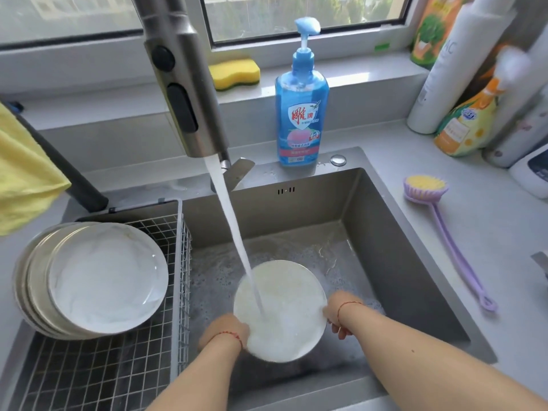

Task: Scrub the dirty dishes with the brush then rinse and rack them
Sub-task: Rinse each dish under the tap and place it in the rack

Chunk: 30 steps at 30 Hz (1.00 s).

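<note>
I hold a white plate (284,318) tilted inside the steel sink (400,262), under the running stream from the faucet (184,84). My left hand (225,330) grips the plate's left rim and my right hand (339,314) grips its right rim. Water strikes the plate's middle. Several wet white plates (100,280) lean stacked in the wire rack (142,366) at the left of the sink. The purple brush (441,229) with yellow bristles lies on the counter to the right, touched by neither hand.
A blue dish soap bottle (301,114) stands behind the sink. A yellow sponge (234,73) lies on the window sill. A yellow cloth (23,173) hangs at the left. Bottles and packets (462,108) crowd the back right counter. Foamy water covers the sink floor.
</note>
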### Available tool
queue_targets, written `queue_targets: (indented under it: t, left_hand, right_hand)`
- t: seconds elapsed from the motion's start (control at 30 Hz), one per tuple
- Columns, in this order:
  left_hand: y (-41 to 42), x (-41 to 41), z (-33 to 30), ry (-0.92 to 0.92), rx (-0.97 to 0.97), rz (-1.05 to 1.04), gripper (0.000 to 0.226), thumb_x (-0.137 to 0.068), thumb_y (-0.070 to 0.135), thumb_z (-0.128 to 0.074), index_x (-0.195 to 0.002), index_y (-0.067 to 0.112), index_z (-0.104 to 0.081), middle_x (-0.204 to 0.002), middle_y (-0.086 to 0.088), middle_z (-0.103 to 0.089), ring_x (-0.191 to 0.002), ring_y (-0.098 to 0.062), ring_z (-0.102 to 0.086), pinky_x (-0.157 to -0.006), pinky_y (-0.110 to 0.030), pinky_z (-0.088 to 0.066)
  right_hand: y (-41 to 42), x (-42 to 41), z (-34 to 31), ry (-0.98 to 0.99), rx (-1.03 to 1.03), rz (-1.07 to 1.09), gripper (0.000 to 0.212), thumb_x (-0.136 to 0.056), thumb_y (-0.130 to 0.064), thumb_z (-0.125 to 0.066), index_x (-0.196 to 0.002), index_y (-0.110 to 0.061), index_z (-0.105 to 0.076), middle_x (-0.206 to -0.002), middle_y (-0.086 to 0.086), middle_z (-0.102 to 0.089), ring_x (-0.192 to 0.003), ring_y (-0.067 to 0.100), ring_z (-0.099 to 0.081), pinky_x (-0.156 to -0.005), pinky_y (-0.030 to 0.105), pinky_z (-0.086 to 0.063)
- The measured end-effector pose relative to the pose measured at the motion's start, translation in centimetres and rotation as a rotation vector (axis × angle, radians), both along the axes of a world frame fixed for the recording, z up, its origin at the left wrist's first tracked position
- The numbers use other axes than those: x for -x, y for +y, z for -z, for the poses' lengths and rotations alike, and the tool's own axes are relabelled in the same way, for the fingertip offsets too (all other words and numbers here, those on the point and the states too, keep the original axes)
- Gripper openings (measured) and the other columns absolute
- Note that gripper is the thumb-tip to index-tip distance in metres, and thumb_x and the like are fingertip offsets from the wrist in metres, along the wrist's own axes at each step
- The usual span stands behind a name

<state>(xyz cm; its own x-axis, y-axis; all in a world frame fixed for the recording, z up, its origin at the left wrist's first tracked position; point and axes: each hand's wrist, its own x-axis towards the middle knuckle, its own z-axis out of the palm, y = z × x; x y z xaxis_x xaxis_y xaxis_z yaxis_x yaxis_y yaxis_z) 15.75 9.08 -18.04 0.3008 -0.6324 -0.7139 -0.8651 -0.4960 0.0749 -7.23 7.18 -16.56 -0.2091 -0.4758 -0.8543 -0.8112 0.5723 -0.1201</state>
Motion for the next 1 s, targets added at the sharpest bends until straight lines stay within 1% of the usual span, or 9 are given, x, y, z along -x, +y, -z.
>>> queue_targets:
  t: [0.13,0.3,0.4,0.47,0.63,0.77,0.8,0.9,1.0]
  left_hand:
    - [0.4,-0.2,0.5,0.073,-0.011,0.051,0.023,-0.089,0.032,-0.054,-0.098,0.015,-0.067,-0.103,-0.006,-0.07,-0.094,-0.025,-0.066,-0.084,-0.033,-0.054]
    - [0.1,-0.6,-0.3,0.133,-0.065,0.022,0.02,-0.09,0.033,-0.053,-0.095,0.016,-0.062,-0.088,-0.004,-0.065,-0.076,-0.023,-0.062,-0.069,-0.025,-0.051]
    - [-0.1,-0.6,-1.1,0.228,-0.097,-0.114,0.012,-0.09,0.021,-0.053,-0.089,0.01,-0.059,-0.072,-0.007,-0.062,-0.059,-0.022,-0.06,-0.056,-0.023,-0.047]
    - [0.1,-0.6,-1.7,0.346,-0.1,-0.329,0.015,-0.09,0.008,-0.052,-0.101,0.002,-0.06,-0.07,-0.012,-0.063,-0.053,-0.023,-0.061,-0.046,-0.023,-0.048]
    - [0.9,-0.1,-2.6,0.798,-0.023,-0.953,0.021,-0.088,-0.017,-0.047,-0.105,-0.009,-0.056,-0.1,-0.025,-0.067,-0.083,-0.036,-0.069,-0.062,-0.042,-0.061]
    - [1.2,0.4,-4.0,0.919,0.067,-1.057,0.03,-0.084,-0.021,-0.047,-0.112,-0.013,-0.053,-0.101,-0.027,-0.064,-0.079,-0.036,-0.066,-0.044,-0.034,-0.057]
    - [1.3,0.5,-4.5,0.951,0.073,-1.081,0.034,-0.083,-0.021,-0.046,-0.115,-0.014,-0.051,-0.104,-0.027,-0.063,-0.082,-0.037,-0.065,-0.045,-0.033,-0.057]
    - [2.1,0.7,-6.0,1.052,0.059,-1.124,0.041,-0.083,-0.022,-0.04,-0.12,-0.006,-0.048,-0.107,-0.023,-0.059,-0.09,-0.038,-0.062,-0.047,-0.034,-0.058]
    - [2.6,0.5,-7.5,1.191,-0.007,-1.113,0.047,-0.083,-0.023,-0.035,-0.123,-0.004,-0.048,-0.111,-0.024,-0.06,-0.096,-0.041,-0.061,-0.049,-0.039,-0.059]
  right_hand:
    - [0.3,-0.3,0.4,0.005,0.03,0.044,0.026,-0.091,-0.018,-0.045,-0.071,-0.008,-0.058,-0.056,0.004,-0.063,-0.047,0.016,-0.06,-0.055,0.023,-0.05]
    - [-0.3,-0.1,0.9,-0.003,-0.037,-0.019,0.019,-0.079,-0.007,-0.052,-0.066,-0.01,-0.065,-0.073,0.005,-0.073,-0.072,0.02,-0.072,-0.078,0.03,-0.057]
    - [-0.4,0.1,-1.0,-0.046,-0.002,0.045,0.026,-0.082,-0.006,-0.047,-0.059,-0.009,-0.059,-0.058,0.004,-0.067,-0.05,0.016,-0.064,-0.056,0.019,-0.051]
    - [-0.3,0.2,-2.3,-0.079,0.021,0.132,0.032,-0.086,-0.008,-0.046,-0.056,-0.006,-0.056,-0.046,0.004,-0.06,-0.039,0.014,-0.055,-0.045,0.017,-0.04]
    - [-0.4,0.3,-3.0,-0.146,0.054,0.264,0.021,-0.082,-0.009,-0.051,-0.067,0.0,-0.063,-0.068,0.014,-0.072,-0.058,0.024,-0.063,-0.066,0.028,-0.054]
    - [-0.5,0.2,-4.8,-0.26,0.195,0.415,0.021,-0.092,-0.007,-0.053,-0.071,-0.01,-0.052,-0.039,0.0,-0.06,-0.049,0.018,-0.064,-0.056,0.027,-0.057]
    - [-0.7,0.1,-5.5,-0.277,0.224,0.394,0.022,-0.093,-0.009,-0.052,-0.071,-0.011,-0.051,-0.044,0.001,-0.064,-0.052,0.017,-0.066,-0.063,0.029,-0.059]
    - [-0.5,-0.5,-7.8,-0.112,0.257,-0.014,0.016,-0.092,-0.018,-0.054,-0.088,-0.007,-0.065,-0.098,0.013,-0.072,-0.095,0.027,-0.067,-0.089,0.031,-0.051]
    - [-0.8,-0.1,-8.6,-0.23,0.381,0.151,0.018,-0.088,-0.003,-0.05,-0.085,0.002,-0.067,-0.089,0.02,-0.069,-0.082,0.033,-0.068,-0.084,0.042,-0.056]
